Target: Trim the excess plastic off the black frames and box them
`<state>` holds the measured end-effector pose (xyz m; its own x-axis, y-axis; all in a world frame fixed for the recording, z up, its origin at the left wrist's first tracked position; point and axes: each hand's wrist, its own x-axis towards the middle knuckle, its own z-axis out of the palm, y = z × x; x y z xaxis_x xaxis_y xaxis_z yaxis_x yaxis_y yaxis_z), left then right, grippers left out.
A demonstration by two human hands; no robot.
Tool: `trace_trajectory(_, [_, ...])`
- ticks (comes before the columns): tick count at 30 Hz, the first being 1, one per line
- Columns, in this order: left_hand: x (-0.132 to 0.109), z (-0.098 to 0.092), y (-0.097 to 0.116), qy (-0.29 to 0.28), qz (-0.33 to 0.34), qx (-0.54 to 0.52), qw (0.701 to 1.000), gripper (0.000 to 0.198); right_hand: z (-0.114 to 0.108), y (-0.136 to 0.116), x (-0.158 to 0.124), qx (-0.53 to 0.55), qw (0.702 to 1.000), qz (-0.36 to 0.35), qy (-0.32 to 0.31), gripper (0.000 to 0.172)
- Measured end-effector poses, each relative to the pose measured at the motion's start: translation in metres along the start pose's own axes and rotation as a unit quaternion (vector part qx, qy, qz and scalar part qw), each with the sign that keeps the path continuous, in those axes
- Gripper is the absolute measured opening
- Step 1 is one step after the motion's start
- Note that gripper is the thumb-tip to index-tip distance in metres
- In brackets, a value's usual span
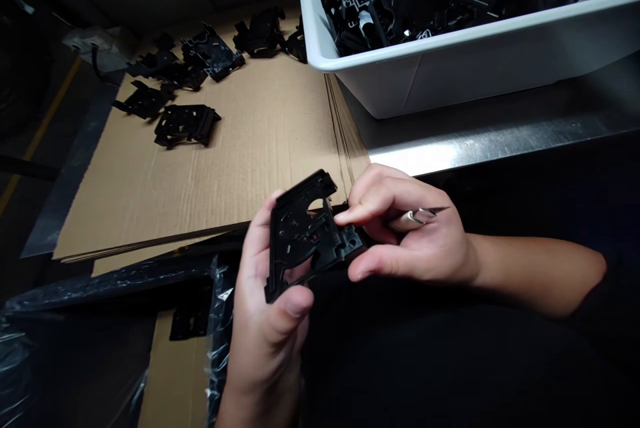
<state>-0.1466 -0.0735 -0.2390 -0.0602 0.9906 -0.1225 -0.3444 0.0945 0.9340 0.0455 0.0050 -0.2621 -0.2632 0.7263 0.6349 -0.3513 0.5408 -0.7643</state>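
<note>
My left hand (273, 321) is closed around the edge of a black plastic part (300, 231), a flat moulded frame with a round cutout and small ribs. It is held tilted above the near edge of the cardboard. My right hand (415, 228) is curled around a craft knife (407, 221) with a light handle. The knife's dark pointed blade faces right, away from the part. My right index fingertip touches the part's right side, and the thumb lies close to its lower right corner.
Stacked cardboard sheets (260, 141) cover the bench, with several similar black parts (185, 125) at the far left. A white bin (450, 48) full of black parts stands on the metal bench top (480, 138). Below left is a plastic-lined box (217, 335) with cardboard and a black part inside.
</note>
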Motion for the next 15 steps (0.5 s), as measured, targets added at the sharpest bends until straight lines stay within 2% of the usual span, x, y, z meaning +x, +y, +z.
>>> trace_trajectory(3, [0.004,-0.012,0.001,0.007,0.066,0.088,0.994,0.103,-0.005,-0.001,-0.003,-0.005,0.999,-0.003,-0.047,0.036])
trace_trajectory(6, [0.004,-0.023,0.002,0.02,0.155,0.154,0.976,0.107,-0.01,-0.002,-0.007,-0.024,0.996,-0.027,-0.083,0.032])
trace_trajectory(8, [0.002,-0.024,0.004,0.018,0.191,0.187,0.963,0.108,-0.013,-0.002,-0.009,-0.041,0.994,-0.044,-0.095,0.029])
trace_trajectory(11, [-0.002,-0.016,0.009,0.021,0.219,0.209,0.953,0.104,-0.016,-0.003,-0.01,-0.047,0.994,-0.044,-0.092,0.031])
trace_trajectory(15, [-0.003,-0.001,0.017,0.046,0.237,0.206,0.948,0.085,-0.017,-0.005,-0.011,-0.052,0.996,-0.02,-0.075,0.034])
